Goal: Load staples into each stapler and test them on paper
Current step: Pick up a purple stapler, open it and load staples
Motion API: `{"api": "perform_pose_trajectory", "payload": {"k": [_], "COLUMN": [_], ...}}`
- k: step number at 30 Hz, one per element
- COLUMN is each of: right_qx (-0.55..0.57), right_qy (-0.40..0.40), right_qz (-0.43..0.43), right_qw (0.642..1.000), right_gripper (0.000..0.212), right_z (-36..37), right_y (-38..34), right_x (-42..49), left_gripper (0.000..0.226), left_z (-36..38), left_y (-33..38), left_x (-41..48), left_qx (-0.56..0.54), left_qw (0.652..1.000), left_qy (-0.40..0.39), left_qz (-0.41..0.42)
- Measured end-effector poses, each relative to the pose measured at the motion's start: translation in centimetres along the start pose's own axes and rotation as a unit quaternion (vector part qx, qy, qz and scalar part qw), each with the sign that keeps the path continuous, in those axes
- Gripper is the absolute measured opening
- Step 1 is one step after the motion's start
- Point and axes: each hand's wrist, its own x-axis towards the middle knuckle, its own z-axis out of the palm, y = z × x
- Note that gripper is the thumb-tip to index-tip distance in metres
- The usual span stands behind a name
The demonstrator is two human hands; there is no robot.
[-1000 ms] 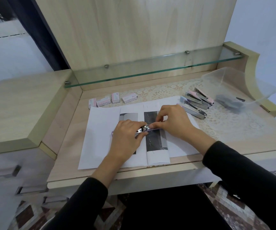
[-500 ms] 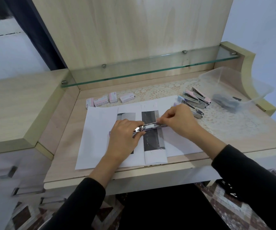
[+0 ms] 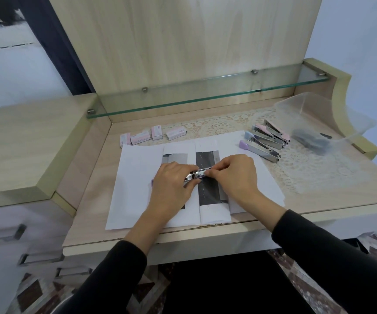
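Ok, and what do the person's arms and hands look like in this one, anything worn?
The left hand and the right hand are bare: no gloves, rings or watch show. Each arm wears a plain long dark sleeve, the left sleeve and the right sleeve, ending just above the wrist. No markings are visible.

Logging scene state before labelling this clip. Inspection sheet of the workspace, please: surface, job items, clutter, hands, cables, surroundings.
Surface: wooden desk, lace mat on its right part.
Job's things: stapler held over the paper; spare staplers grouped on the mat; four staple boxes behind the paper.
Clutter: clear tub at far right, dark contents blurred.
Hands: left hand grips the stapler; right hand pinches its other end.
Cables: nothing seen.
Surroundings: glass shelf above the desk, drawers to the left.
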Motion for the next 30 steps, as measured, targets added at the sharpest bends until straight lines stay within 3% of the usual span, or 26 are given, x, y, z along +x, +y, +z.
{"api": "perform_pose_trajectory", "payload": {"k": [14,30], "right_qx": [-0.046,0.055], "right_qy": [0.013,-0.007], "right_qz": [0.022,0.024], "right_qw": [0.999,0.998], "right_gripper": [0.011,0.014], "right_z": [0.42,-0.15], "right_y": [-0.71,0.06], "right_x": [0.13,0.65], "left_gripper": [0.025,0.024], "left_z": [0.13,0.06], "left_y": [-0.15,-0.16], "left_x": [0.05,0.0], "left_qx": [0.003,0.001], "left_qw": [1.0,1.0], "left_qy": [0.003,-0.013], "left_qz": [-0.001,-0.007]}}
